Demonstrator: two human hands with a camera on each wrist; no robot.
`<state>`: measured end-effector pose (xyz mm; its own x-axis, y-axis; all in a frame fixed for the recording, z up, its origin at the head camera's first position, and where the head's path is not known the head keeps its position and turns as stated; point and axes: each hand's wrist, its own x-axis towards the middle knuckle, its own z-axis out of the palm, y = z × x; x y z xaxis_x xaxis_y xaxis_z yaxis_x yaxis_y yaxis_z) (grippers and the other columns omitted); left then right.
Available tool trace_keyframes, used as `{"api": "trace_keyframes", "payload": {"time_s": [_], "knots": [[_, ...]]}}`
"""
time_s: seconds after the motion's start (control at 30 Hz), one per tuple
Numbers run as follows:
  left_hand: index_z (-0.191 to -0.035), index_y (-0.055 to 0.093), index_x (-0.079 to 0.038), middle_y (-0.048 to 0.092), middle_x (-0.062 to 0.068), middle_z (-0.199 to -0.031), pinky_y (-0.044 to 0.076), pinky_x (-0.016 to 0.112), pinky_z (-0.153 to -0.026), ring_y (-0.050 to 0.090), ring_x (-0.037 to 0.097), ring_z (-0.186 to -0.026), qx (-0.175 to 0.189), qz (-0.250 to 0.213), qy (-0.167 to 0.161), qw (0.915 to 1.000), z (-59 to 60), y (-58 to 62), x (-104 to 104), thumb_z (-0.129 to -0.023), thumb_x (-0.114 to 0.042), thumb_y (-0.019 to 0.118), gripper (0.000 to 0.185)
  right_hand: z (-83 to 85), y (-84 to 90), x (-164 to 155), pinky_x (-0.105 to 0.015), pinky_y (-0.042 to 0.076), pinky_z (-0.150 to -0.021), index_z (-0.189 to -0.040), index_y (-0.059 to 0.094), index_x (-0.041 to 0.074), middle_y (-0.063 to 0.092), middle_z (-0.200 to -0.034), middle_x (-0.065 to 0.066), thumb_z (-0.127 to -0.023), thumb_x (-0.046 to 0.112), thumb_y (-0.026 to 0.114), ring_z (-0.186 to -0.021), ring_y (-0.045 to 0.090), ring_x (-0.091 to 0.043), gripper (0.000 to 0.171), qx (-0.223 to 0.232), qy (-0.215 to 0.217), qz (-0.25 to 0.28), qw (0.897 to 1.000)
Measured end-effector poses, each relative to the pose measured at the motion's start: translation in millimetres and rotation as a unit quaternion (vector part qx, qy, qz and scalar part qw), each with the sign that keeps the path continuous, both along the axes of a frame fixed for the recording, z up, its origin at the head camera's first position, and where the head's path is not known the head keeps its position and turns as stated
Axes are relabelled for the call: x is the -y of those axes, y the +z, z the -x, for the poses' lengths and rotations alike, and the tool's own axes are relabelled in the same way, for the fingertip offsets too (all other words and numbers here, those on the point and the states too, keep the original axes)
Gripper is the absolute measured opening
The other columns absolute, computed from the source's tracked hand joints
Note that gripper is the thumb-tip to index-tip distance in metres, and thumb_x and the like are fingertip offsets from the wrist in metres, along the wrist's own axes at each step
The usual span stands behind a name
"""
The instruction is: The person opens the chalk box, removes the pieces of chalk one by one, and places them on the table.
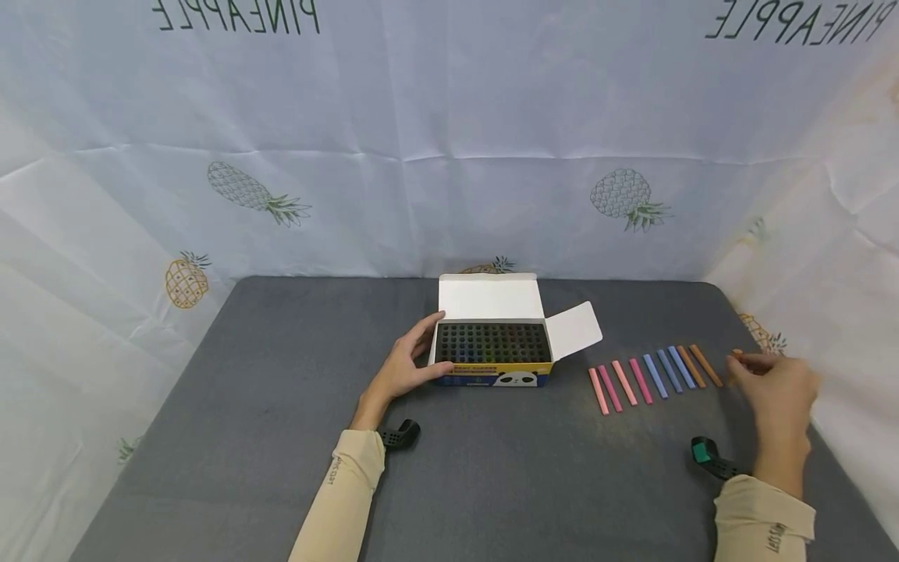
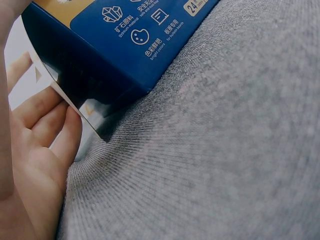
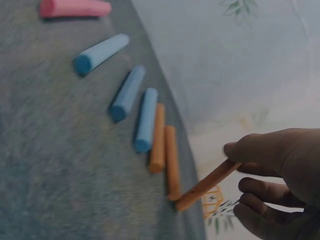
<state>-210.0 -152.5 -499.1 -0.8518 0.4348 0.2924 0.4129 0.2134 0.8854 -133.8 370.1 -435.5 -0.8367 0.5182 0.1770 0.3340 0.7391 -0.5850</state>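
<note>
An open chalk box (image 1: 495, 375), blue and yellow with a panda face on its front, stands on the grey table. My left hand (image 1: 403, 363) holds the box's left end, thumb along the front and fingers at the side and back; in the left wrist view, fingers (image 2: 47, 117) rest against a side flap. My right hand (image 1: 779, 390) pinches an orange chalk stick (image 3: 207, 186) between thumb and fingertips, its lower end slanting down beside the last orange stick (image 3: 171, 162) of a row. Pink sticks (image 1: 623, 382) and blue sticks (image 1: 669, 371) make up the rest of that row.
The box's white lid (image 1: 490, 297) stands up at the back, and its right flap (image 1: 574, 329) spreads out toward the row of chalk. Chalk ends fill the box in a dark grid. Pineapple-print cloth (image 1: 449, 156) hangs behind and beside the grey table (image 1: 281, 437).
</note>
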Motion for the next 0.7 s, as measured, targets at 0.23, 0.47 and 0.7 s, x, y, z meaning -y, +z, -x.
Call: {"api": "trace_keyframes", "payload": {"time_s": [0.23,0.47,0.7], "knots": [[-0.16,0.033,-0.028,0.036,0.009,-0.165,0.036,0.055,-0.122,0.037,0.032,-0.152,0.0,-0.001,0.0,1.0,0.4,-1.4,-0.4,-0.091,-0.042,0.077,0.083,10.7,-12.0,-2.0,-0.021,0.037,-0.054,-0.123,0.069,-0.011,0.067,-0.116,-0.036,-0.1,0.019,0.059,-0.083,0.058,-0.02,0.039,0.002,0.008,-0.003,1.0],[-0.16,0.034,-0.028,0.037,0.01,-0.164,0.037,0.055,-0.122,0.038,0.032,-0.152,0.0,0.0,0.0,1.0,0.3,-0.1,-0.5,-0.091,-0.04,0.077,0.083,23.1,-16.6,-9.1,-0.042,0.047,-0.061,-0.118,0.068,-0.017,0.067,-0.113,-0.039,-0.1,0.017,0.058,-0.109,0.055,-0.054,0.04,0.013,0.038,-0.031,0.999],[-0.16,0.034,-0.029,0.038,0.009,-0.164,0.037,0.054,-0.122,0.039,0.031,-0.151,0.001,0.002,0.003,1.0,1.8,-1.9,-0.2,-0.091,-0.034,0.078,0.082,32.2,-27.7,-19.4,-0.045,0.049,-0.064,-0.109,0.072,-0.017,0.072,-0.095,-0.035,-0.099,0.019,0.061,-0.101,0.06,-0.055,0.039,0.009,0.067,-0.04,0.997]]}}
